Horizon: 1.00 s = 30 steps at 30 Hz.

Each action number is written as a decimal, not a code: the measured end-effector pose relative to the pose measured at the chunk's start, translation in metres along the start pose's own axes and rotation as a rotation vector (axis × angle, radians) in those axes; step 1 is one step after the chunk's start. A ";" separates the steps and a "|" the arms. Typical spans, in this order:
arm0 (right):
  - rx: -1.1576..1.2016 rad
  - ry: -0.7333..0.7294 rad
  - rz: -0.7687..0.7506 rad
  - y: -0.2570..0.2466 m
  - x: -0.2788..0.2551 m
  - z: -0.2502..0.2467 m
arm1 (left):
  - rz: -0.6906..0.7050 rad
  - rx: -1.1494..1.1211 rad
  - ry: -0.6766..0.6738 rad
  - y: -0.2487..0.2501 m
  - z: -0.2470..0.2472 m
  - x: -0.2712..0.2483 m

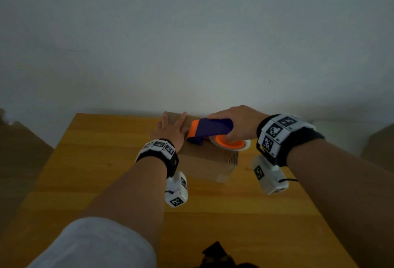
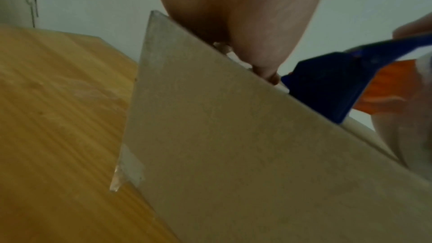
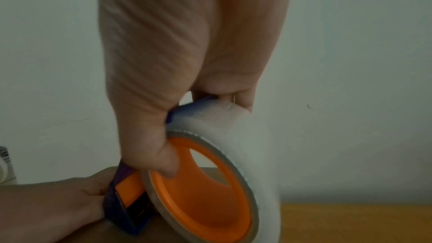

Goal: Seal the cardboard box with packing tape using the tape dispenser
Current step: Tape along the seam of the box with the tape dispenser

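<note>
A closed cardboard box point(image 1: 210, 162) point(image 2: 245, 145) lies on the wooden table point(image 1: 106, 161). My left hand point(image 1: 171, 130) point(image 2: 243, 16) presses flat on the box's top, fingers straight and spread. Just right of it, my right hand point(image 1: 234, 122) point(image 3: 182, 62) grips the blue and orange tape dispenser point(image 1: 210, 129) point(image 3: 131, 199) point(image 2: 327, 84), which holds a roll of clear tape point(image 1: 231, 145) point(image 3: 238, 154). The dispenser's front end rests on the box top beside my left hand. A strip of clear tape point(image 2: 131, 169) sticks to a lower corner of the box.
The table point(image 2: 46, 117) runs up to a pale wall point(image 1: 191, 33) just behind the box. A black object point(image 1: 217, 255) sits at the table's near edge. Brown shapes stand off the table at far left point(image 1: 19, 150) and right point(image 1: 379, 146).
</note>
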State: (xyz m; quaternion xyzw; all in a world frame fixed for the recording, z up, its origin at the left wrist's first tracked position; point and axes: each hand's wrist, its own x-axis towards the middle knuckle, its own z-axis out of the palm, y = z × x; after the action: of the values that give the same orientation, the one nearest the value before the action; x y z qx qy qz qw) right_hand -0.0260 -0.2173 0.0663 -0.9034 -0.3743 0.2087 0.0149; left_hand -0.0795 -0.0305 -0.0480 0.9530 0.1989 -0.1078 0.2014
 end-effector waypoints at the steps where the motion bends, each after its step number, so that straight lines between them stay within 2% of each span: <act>1: 0.003 -0.014 0.012 0.002 0.000 0.000 | -0.009 0.006 -0.013 0.001 -0.001 0.000; 5: -0.008 -0.062 0.046 0.008 -0.001 -0.006 | -0.043 0.037 -0.027 0.002 0.000 0.002; 14: -0.031 -0.083 0.017 0.011 -0.005 -0.011 | -0.103 0.018 -0.130 0.006 -0.006 0.004; 30: -0.084 -0.122 0.077 0.036 -0.044 -0.021 | -0.121 0.040 -0.170 0.010 -0.012 -0.001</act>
State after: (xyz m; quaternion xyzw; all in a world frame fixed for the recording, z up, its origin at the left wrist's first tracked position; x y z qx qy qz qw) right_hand -0.0218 -0.2710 0.0948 -0.9025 -0.3479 0.2482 -0.0537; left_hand -0.0743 -0.0341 -0.0338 0.9305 0.2362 -0.2042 0.1914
